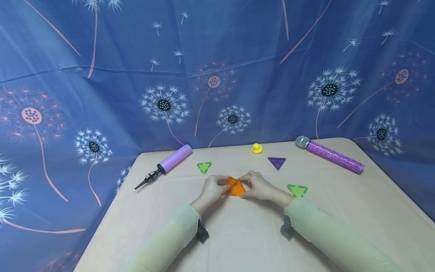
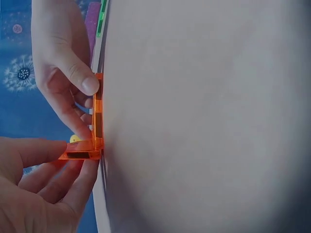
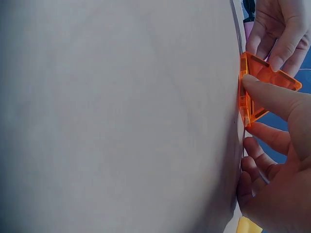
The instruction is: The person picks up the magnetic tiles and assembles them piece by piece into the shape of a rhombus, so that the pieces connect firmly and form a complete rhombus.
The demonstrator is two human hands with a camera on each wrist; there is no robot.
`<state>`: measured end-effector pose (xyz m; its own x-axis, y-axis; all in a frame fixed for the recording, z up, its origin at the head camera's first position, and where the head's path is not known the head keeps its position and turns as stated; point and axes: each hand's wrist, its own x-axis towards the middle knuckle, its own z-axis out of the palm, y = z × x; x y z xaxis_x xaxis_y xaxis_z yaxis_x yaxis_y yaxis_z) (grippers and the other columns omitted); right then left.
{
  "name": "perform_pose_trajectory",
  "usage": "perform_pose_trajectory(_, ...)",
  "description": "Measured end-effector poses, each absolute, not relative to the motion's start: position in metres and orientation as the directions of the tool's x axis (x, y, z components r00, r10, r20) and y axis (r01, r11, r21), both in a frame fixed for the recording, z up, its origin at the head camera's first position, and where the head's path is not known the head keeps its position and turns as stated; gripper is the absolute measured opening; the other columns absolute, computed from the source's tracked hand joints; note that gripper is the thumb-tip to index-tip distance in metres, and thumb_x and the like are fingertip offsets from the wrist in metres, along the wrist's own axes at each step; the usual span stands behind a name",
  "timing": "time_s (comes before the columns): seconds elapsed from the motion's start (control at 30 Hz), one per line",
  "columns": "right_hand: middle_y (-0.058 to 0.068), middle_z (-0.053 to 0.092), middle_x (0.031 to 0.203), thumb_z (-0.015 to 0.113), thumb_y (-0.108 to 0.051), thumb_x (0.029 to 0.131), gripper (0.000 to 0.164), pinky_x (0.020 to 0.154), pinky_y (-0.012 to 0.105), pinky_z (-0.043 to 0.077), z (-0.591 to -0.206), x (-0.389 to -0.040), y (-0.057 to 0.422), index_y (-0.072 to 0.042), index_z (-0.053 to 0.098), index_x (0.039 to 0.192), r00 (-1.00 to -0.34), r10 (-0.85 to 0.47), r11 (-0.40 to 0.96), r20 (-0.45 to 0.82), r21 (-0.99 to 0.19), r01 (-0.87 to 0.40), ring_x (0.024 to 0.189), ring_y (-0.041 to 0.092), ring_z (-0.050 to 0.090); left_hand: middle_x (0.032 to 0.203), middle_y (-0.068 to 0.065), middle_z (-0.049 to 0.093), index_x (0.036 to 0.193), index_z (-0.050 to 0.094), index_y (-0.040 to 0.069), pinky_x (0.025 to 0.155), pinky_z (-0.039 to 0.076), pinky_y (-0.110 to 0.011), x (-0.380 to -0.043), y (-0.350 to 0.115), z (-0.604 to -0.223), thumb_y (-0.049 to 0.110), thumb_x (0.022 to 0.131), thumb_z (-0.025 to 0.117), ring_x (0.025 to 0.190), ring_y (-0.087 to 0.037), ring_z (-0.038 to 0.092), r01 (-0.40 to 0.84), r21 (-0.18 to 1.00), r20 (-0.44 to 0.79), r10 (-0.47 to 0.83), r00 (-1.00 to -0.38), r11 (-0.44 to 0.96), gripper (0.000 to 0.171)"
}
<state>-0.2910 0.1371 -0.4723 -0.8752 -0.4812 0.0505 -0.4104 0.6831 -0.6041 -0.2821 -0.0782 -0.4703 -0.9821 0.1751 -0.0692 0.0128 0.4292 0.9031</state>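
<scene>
Two orange magnetic triangle tiles meet at an edge in the middle of the table. One tile (image 3: 287,80) stands raised, and my left hand (image 1: 211,192) pinches it between thumb and fingers. The other tile (image 2: 98,112) lies low along the table top. My right hand (image 1: 261,187) grips that lower tile, its thumb over the near edge and a finger at the corner. Both hands partly hide the tiles in the head view. Close by lie a green triangle tile (image 1: 204,167) behind the left hand and another green tile (image 1: 297,190) beside the right wrist.
A purple triangle tile (image 1: 276,163) and a yellow rubber duck (image 1: 257,148) are farther back. At back left lies a lilac hand pump (image 1: 175,158) with a black nozzle. A glittery purple microphone (image 1: 334,155) lies at back right. Blue dandelion cloth (image 1: 272,94) hangs behind the table.
</scene>
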Motion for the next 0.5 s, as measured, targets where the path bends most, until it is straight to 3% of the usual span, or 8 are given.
perform_pose_trajectory(0.27, 0.007, 0.056, 0.112, 0.088, -0.025, 0.08, 0.065, 0.083, 0.038, 0.038, -0.473, -0.295, 0.139, -0.003, 0.064, 0.136, -0.865, -0.501, 0.681, 0.024, -0.606, -0.411, 0.099, 0.025, 0.044, 0.116, -0.012, 0.074, 0.12, 0.074, 0.002, 0.081, 0.059, -0.032, -0.28, -0.076, -0.468, 0.006, 0.092, 0.074, 0.095, -0.017, 0.069, 0.057, 0.865, -0.057, 0.209, -0.976, 0.499, 0.028)
perform_pose_trajectory(0.5, 0.006, 0.054, 0.114, 0.089, -0.027, 0.079, 0.074, 0.094, 0.046, 0.042, -0.467, -0.304, 0.146, -0.006, 0.058, 0.143, -0.812, -0.582, 0.66, -0.047, -0.61, -0.438, 0.104, 0.026, 0.045, 0.118, -0.008, 0.073, 0.122, 0.074, 0.005, 0.09, 0.057, -0.037, -0.28, -0.076, -0.468, 0.009, 0.094, 0.073, 0.105, -0.019, 0.066, 0.069, 0.847, -0.063, 0.229, -0.971, 0.527, 0.028)
